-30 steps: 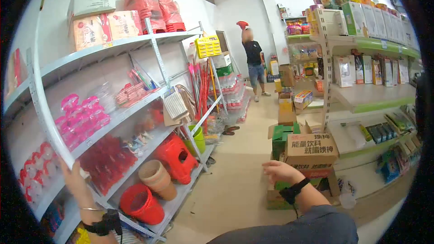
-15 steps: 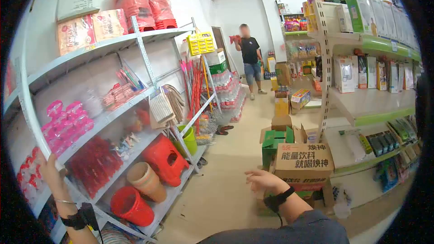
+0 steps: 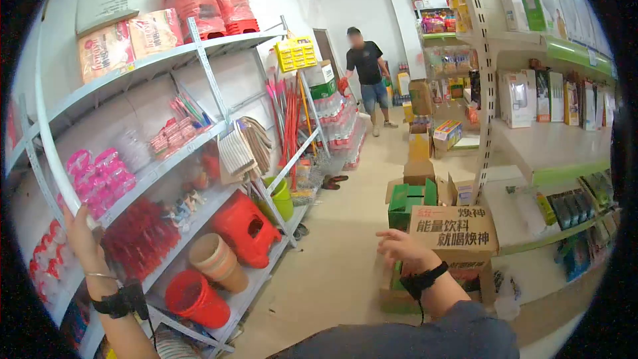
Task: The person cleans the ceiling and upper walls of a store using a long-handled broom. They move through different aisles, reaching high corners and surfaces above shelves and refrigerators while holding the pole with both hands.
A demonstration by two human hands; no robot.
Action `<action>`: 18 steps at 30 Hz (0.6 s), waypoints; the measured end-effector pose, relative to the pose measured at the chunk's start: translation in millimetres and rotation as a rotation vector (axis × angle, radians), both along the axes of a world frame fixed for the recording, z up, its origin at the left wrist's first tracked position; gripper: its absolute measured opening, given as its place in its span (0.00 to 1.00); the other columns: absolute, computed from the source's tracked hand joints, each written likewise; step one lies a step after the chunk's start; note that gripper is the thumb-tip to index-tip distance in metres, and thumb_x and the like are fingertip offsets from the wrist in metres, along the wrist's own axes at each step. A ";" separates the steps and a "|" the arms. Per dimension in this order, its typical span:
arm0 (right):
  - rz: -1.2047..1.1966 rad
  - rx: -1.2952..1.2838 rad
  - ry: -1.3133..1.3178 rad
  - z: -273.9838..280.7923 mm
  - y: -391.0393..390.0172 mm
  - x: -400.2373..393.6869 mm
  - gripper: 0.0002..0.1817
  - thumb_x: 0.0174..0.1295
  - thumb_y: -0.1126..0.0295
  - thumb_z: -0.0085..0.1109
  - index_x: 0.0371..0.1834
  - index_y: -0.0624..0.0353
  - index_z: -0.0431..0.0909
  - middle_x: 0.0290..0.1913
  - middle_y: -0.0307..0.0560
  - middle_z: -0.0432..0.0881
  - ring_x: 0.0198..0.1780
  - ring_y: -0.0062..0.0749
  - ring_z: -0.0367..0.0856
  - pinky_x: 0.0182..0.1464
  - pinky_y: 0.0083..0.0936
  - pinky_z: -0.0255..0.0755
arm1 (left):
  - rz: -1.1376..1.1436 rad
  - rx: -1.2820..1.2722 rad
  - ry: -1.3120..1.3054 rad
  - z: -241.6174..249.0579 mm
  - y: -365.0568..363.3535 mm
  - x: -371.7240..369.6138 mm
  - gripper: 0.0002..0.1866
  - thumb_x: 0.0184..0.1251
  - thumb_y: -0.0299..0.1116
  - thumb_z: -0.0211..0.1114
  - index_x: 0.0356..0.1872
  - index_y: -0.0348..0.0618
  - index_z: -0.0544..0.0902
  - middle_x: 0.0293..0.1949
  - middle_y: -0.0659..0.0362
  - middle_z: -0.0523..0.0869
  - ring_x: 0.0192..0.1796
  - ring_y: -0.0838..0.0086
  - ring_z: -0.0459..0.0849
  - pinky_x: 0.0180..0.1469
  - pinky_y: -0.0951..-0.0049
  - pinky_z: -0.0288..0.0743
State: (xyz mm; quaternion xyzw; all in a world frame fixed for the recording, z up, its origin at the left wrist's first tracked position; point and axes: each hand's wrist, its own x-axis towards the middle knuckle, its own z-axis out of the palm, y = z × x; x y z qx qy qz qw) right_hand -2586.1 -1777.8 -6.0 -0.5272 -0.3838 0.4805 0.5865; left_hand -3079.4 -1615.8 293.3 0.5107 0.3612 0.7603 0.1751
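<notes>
My left hand [image 3: 81, 236] is closed round the lower end of a long white pole [image 3: 48, 116], which rises upright and slightly tilted along the left shelf rack. Behind the pole, bright pink plastic items [image 3: 100, 179] sit on the middle shelf. On the right, my right hand [image 3: 402, 249] hangs with its fingers loosely spread and holds nothing. It is just left of a cardboard box [image 3: 453, 229] printed with Chinese characters, overlapping its left side in this view. A green carton [image 3: 411, 201] stands open behind that box.
The metal rack [image 3: 193, 146] on the left holds red buckets [image 3: 197, 299], a red stool [image 3: 246, 229] and packaged goods. A right-hand shelf unit [image 3: 483, 86] carries boxed goods. In the aisle stands a person [image 3: 367, 70], beyond stacked bottle packs [image 3: 335, 123].
The white pole has shifted right, apart from the rack's post. The person in the aisle has lowered a hand with a red item. My right hand has moved slightly right and up.
</notes>
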 end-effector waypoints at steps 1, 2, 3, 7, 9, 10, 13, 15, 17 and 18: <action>-0.001 0.011 0.015 -2.2 0.2 1.6 0.27 0.55 0.65 0.51 0.57 0.61 0.58 0.38 0.48 0.74 0.21 0.25 0.74 0.23 0.20 0.71 | 0.006 0.005 -0.002 -0.4 0.7 -0.1 0.27 0.54 0.29 0.53 0.58 0.50 0.62 0.30 0.62 0.72 0.19 0.80 0.69 0.12 0.84 0.60; -0.003 0.022 0.028 -2.0 0.9 4.3 0.27 0.54 0.65 0.52 0.57 0.61 0.58 0.38 0.48 0.74 0.21 0.25 0.74 0.23 0.20 0.71 | 0.011 0.012 -0.005 -0.8 1.4 -0.1 0.27 0.54 0.29 0.53 0.59 0.50 0.62 0.30 0.62 0.72 0.19 0.80 0.69 0.12 0.85 0.60; -0.005 0.035 0.039 0.0 2.3 6.6 0.27 0.54 0.66 0.52 0.57 0.61 0.58 0.38 0.48 0.74 0.21 0.25 0.74 0.23 0.20 0.71 | 0.016 0.020 -0.010 -0.9 1.7 0.0 0.27 0.54 0.30 0.53 0.59 0.50 0.62 0.29 0.62 0.72 0.19 0.81 0.69 0.12 0.85 0.60; -0.039 0.042 0.015 16.6 5.4 10.1 0.29 0.53 0.67 0.53 0.58 0.60 0.56 0.37 0.49 0.75 0.20 0.27 0.74 0.23 0.21 0.71 | 0.053 0.002 -0.014 -0.6 -2.2 0.7 0.28 0.53 0.30 0.54 0.59 0.50 0.62 0.30 0.63 0.72 0.19 0.81 0.68 0.13 0.85 0.60; -0.046 0.059 0.011 24.2 8.7 11.3 0.30 0.53 0.68 0.53 0.59 0.59 0.54 0.36 0.48 0.75 0.20 0.27 0.74 0.23 0.21 0.71 | 0.017 0.021 0.001 -2.1 5.4 -11.3 0.29 0.53 0.30 0.55 0.60 0.50 0.62 0.30 0.63 0.73 0.19 0.81 0.69 0.13 0.85 0.60; -0.049 0.069 0.010 29.2 10.3 11.7 0.31 0.53 0.68 0.53 0.60 0.59 0.53 0.35 0.48 0.75 0.19 0.27 0.74 0.23 0.21 0.71 | 0.034 0.046 -0.013 -2.2 3.3 -7.9 0.28 0.53 0.30 0.55 0.59 0.50 0.62 0.27 0.63 0.71 0.17 0.81 0.68 0.12 0.84 0.60; -0.026 0.149 -0.002 45.4 22.7 14.1 0.37 0.51 0.71 0.53 0.64 0.56 0.44 0.29 0.46 0.75 0.18 0.27 0.73 0.22 0.22 0.71 | 0.054 0.095 -0.033 -1.5 -3.3 3.3 0.26 0.55 0.30 0.54 0.58 0.48 0.62 0.21 0.63 0.69 0.11 0.80 0.67 0.09 0.81 0.61; -0.014 0.181 -0.033 61.6 35.6 18.5 0.40 0.50 0.73 0.52 0.65 0.54 0.40 0.27 0.44 0.73 0.17 0.27 0.73 0.22 0.23 0.71 | 0.040 0.081 -0.023 -0.9 -3.0 0.8 0.26 0.55 0.30 0.53 0.58 0.48 0.62 0.21 0.63 0.69 0.11 0.80 0.67 0.09 0.81 0.62; -0.018 0.169 -0.086 82.6 55.3 27.2 0.40 0.50 0.72 0.51 0.65 0.53 0.41 0.26 0.44 0.73 0.16 0.27 0.72 0.20 0.22 0.70 | 0.036 0.031 0.001 -1.4 -4.4 -0.9 0.28 0.53 0.29 0.54 0.59 0.49 0.62 0.26 0.63 0.72 0.17 0.81 0.69 0.12 0.84 0.60; -0.051 0.181 -0.124 99.2 62.5 37.0 0.40 0.50 0.73 0.51 0.65 0.53 0.40 0.25 0.43 0.72 0.17 0.26 0.71 0.21 0.22 0.69 | 0.036 0.018 0.008 0.4 -4.5 -2.3 0.29 0.53 0.28 0.55 0.60 0.49 0.61 0.28 0.63 0.73 0.19 0.82 0.69 0.13 0.85 0.59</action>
